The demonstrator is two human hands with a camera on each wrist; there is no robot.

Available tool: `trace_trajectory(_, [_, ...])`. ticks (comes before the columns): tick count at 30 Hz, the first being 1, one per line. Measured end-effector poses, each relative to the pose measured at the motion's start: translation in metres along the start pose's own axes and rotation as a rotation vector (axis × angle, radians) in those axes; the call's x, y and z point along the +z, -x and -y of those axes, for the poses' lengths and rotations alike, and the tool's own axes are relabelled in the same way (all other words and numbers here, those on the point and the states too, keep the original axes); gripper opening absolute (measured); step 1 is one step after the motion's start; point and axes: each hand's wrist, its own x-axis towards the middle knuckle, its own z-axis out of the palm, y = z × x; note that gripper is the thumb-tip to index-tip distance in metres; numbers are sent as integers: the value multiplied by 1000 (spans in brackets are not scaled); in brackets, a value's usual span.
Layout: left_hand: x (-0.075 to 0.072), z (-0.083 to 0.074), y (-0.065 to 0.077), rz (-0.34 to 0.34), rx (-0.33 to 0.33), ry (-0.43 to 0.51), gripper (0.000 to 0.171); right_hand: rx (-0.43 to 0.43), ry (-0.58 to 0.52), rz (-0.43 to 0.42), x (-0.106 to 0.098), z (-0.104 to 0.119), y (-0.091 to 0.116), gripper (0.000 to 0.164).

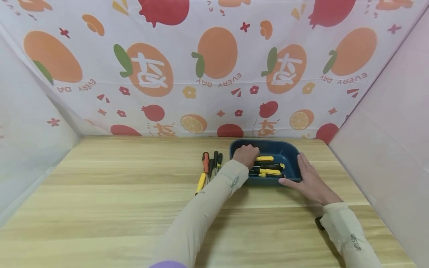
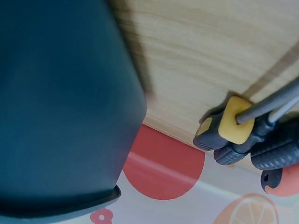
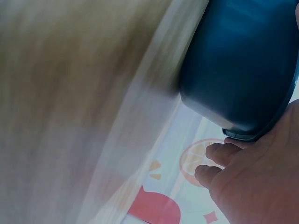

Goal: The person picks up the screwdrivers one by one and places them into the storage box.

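A dark blue rectangular box [image 1: 264, 181] stands near the back of the table with several yellow-and-black-handled tools [image 1: 270, 166] lying inside. My left hand [image 1: 246, 155] reaches over its left side, fingers bent down into it. Whatever those fingertips touch is hidden beneath the hand. At the box's right end, my right hand [image 1: 311, 182] rests spread against the corner, thumb along the front rim and fingers on the right side. Left of the box lie several screwdrivers [image 1: 205, 162], with black and orange-red handles, along with a yellow-handled tool [image 1: 201, 182].
The wooden tabletop [image 1: 100, 208] extends widely to the left and front. A fruit-print cloth [image 1: 214, 96] hangs behind it. Pale walls [image 1: 385, 141] stand at both sides.
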Motion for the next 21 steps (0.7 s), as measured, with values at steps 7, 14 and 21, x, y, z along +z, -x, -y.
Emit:
trace_trajectory(7, [-4,2,6,-4,26,10,13,-21,7,-6,1,7,-1,115])
trace_trajectory(14, [-19,2,18,-93,44,30,19,-32,-6,3,0,8,2,114])
trace_trajectory(21, [-42,15,38,-228,-13,152,20,-28,4,6,-2,3,7,113])
